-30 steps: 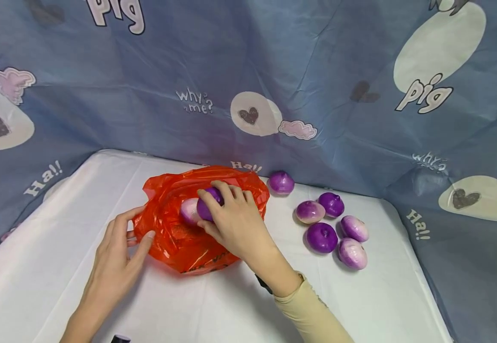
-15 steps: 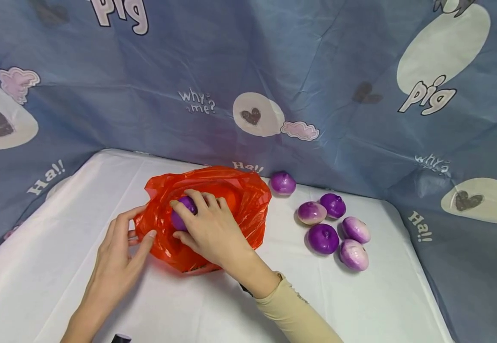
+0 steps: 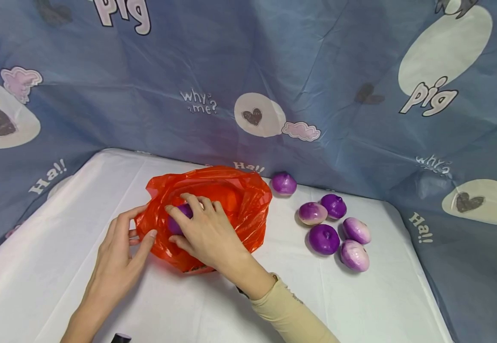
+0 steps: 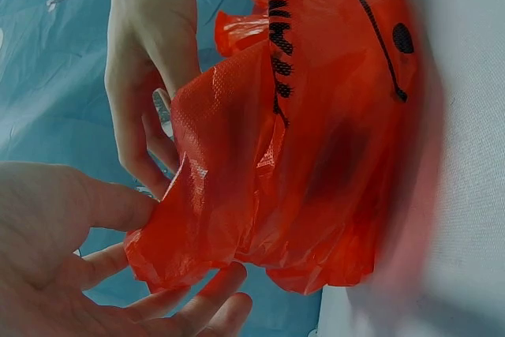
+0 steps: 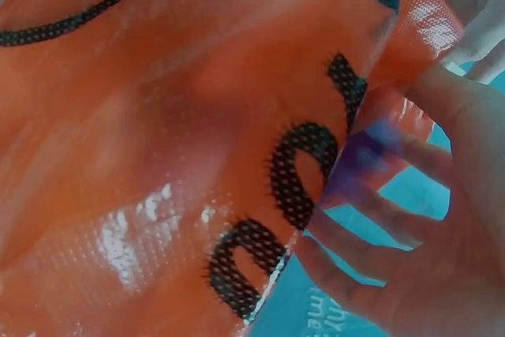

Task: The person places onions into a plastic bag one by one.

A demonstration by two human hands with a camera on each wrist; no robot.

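Note:
A crumpled red plastic bag (image 3: 248, 219) lies with its mouth facing up on the white table. My left hand (image 3: 113, 259) holds the bag's left rim, thumb on one side and fingers on the other, as the left wrist view shows with the bag edge (image 4: 181, 234) between them. Inside the mouth, my right hand (image 3: 210, 233) has its fingers round a purple onion (image 3: 175, 226). In the right wrist view the bag wall (image 5: 181, 116) partly covers that onion (image 5: 371, 151), a purple blur. Another paler onion, seen in the bag earlier, is hidden now.
Right of the bag, several glossy purple and white onions lie in a cluster, among them a dark one (image 3: 323, 239). A single onion (image 3: 283, 184) sits by the back edge. A printed blue cloth (image 3: 338, 71) hangs behind. A small dark object (image 3: 121, 338) shows at the front edge.
My right hand has carried the purple onion leftward and deeper into the bag, covering the paler onion there. My left hand keeps its hold on the rim.

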